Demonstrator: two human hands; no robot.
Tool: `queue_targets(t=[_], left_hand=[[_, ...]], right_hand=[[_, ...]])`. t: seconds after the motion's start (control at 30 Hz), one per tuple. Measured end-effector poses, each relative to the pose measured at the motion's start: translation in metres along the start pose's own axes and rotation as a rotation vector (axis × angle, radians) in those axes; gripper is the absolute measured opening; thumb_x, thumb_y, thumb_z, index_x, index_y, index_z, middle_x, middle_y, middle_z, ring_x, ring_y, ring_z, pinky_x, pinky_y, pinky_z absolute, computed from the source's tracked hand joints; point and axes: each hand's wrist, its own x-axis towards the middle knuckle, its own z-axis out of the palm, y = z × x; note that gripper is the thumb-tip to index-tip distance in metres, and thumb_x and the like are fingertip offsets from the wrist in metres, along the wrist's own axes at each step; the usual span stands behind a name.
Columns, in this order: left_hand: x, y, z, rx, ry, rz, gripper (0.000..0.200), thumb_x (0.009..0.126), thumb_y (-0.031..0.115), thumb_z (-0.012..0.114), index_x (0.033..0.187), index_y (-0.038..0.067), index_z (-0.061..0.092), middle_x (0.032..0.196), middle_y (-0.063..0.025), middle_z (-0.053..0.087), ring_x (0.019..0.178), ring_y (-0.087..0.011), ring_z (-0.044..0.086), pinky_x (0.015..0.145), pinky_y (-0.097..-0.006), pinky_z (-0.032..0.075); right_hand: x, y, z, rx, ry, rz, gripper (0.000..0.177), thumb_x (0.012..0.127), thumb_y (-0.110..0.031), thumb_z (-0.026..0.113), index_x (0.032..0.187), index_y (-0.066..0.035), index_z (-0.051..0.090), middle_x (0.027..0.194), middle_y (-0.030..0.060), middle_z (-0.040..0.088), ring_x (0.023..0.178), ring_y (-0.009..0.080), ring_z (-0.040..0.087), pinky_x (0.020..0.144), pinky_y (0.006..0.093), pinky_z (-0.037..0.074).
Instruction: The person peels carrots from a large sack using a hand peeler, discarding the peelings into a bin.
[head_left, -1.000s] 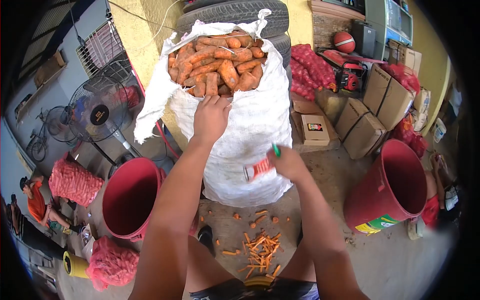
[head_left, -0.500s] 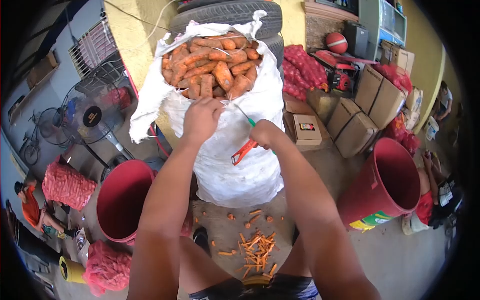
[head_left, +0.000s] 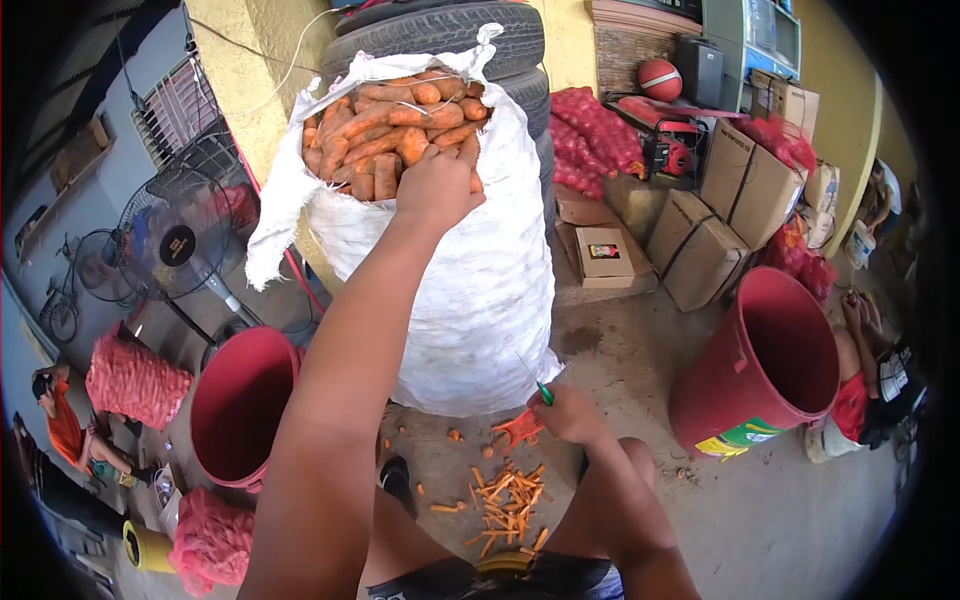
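Observation:
A tall white woven sack point(head_left: 470, 300) stands upright, its top folded open and filled with carrots point(head_left: 375, 125). My left hand point(head_left: 437, 190) is at the sack's front rim, fingers curled over a carrot point(head_left: 474, 182) there; the fingertips are partly hidden. Lower down, in front of the sack's base, my right hand point(head_left: 575, 413) is closed around a green-handled knife point(head_left: 545, 394), its thin blade pointing up and left. The same hand also holds an orange-red peeler point(head_left: 518, 428), sticking out to the left. Orange peelings point(head_left: 510, 505) lie on the floor between my legs.
Red bins stand at left point(head_left: 205, 440) and right point(head_left: 690, 400). Stacked tyres point(head_left: 440, 40) sit behind the sack. Cardboard boxes point(head_left: 695, 250) and red net bags point(head_left: 595, 140) are at the back right. A fan point(head_left: 175, 240) stands left. Other people sit at both sides.
My left hand has moved from the sack's front rim onto the carrots. The right hand has dropped from the sack's upper front to near its base, carrying the knife and peeler.

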Motion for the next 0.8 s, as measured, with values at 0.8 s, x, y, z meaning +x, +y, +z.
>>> queue_targets(t=[0.8], left_hand=[[-0.354,-0.068,0.115,-2.295,0.195,-0.606,0.055,0.105,0.019,0.063,0.156,0.013,0.043,0.156,-0.0214,0.048,0.139,-0.0311,0.056,0.113,-0.0428,0.054]], right_hand=[[-0.024,-0.004,0.058,-0.014,-0.004,-0.078,0.027,0.093,-0.018,0.064,0.113,-0.002,0.072,0.094,0.0251,0.073,0.091,0.0422,0.071,0.083,0.0484,0.054]])
